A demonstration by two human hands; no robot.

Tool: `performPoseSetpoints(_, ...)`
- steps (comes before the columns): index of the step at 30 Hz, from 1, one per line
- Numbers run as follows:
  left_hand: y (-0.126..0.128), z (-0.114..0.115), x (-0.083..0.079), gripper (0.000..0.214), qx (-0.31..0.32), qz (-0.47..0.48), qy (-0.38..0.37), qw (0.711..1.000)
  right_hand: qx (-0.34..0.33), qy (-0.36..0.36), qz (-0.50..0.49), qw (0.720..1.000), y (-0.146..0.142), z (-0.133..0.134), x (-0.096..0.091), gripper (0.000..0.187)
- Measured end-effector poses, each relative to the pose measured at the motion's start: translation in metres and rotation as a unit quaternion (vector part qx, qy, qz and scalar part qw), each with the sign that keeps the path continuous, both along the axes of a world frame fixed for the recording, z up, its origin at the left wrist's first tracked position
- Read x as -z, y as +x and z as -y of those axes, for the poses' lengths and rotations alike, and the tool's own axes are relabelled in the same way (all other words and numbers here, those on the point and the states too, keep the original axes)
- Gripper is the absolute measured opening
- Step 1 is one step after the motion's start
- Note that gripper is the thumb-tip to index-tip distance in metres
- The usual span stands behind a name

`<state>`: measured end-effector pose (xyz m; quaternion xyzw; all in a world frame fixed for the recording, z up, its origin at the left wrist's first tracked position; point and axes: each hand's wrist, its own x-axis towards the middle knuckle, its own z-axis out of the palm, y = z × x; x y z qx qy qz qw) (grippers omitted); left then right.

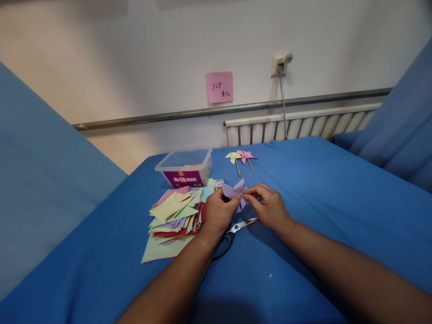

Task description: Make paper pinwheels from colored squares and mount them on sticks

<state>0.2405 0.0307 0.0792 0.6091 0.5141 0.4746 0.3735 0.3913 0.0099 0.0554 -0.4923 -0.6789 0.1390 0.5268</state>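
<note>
A folded purple paper pinwheel [236, 191] is held between both hands above the blue cloth. My left hand [219, 212] pinches its left side with closed fingers. My right hand [268, 206] pinches its right side, fingers curled together. Scissors [236, 228] with black handles lie on the cloth just below and between my wrists, partly hidden by the left wrist. A pile of coloured paper squares [173, 215] lies directly left of my left hand.
A clear plastic box [185, 167] with a purple label stands behind the pile. A yellow pinwheel [234, 157] and a pink pinwheel [245, 155] on sticks lie farther back. A pink note [219, 87], a wall socket [279, 64] and a radiator [303, 123] line the wall.
</note>
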Motion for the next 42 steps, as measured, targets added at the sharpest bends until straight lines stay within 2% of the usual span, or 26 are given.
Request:
performPoseSetpoints(11,0.0,0.001,0.001,0.02,0.001,-0.022,0.017,1.0,0.002,-0.01,-0.025,1.0,-0.001,0.001,-0.002,0.012)
performPoseSetpoints(16,0.001,0.005,-0.001,0.014,-0.006,-0.055,0.047,0.997,-0.005,-0.01,-0.038,0.999,-0.001,0.001,-0.001,0.01)
performPoseSetpoints(23,0.0,0.008,-0.004,0.013,0.008,-0.086,0.07,0.994,-0.029,-0.003,-0.075,0.997,-0.002,-0.001,-0.003,0.007)
performPoseSetpoints(26,0.001,0.007,-0.005,0.013,0.011,-0.084,0.057,0.995,-0.032,-0.029,-0.123,0.991,-0.003,-0.004,-0.002,0.004)
performPoseSetpoints(28,0.001,0.006,-0.005,0.015,0.012,-0.064,0.036,0.997,-0.063,-0.069,-0.184,0.978,-0.004,-0.007,0.0,0.006)
performPoseSetpoints(32,0.001,0.003,-0.002,0.022,0.026,-0.006,-0.017,0.999,-0.148,-0.151,-0.303,0.929,-0.004,-0.014,0.005,0.016)
performPoseSetpoints(39,0.001,0.0,0.002,0.027,0.047,0.019,-0.033,0.998,-0.157,-0.175,-0.404,0.884,-0.007,-0.017,0.004,0.034)
performPoseSetpoints(42,0.002,0.002,-0.001,0.029,0.049,0.017,-0.034,0.998,-0.167,-0.204,-0.404,0.876,-0.006,-0.017,0.002,0.039)
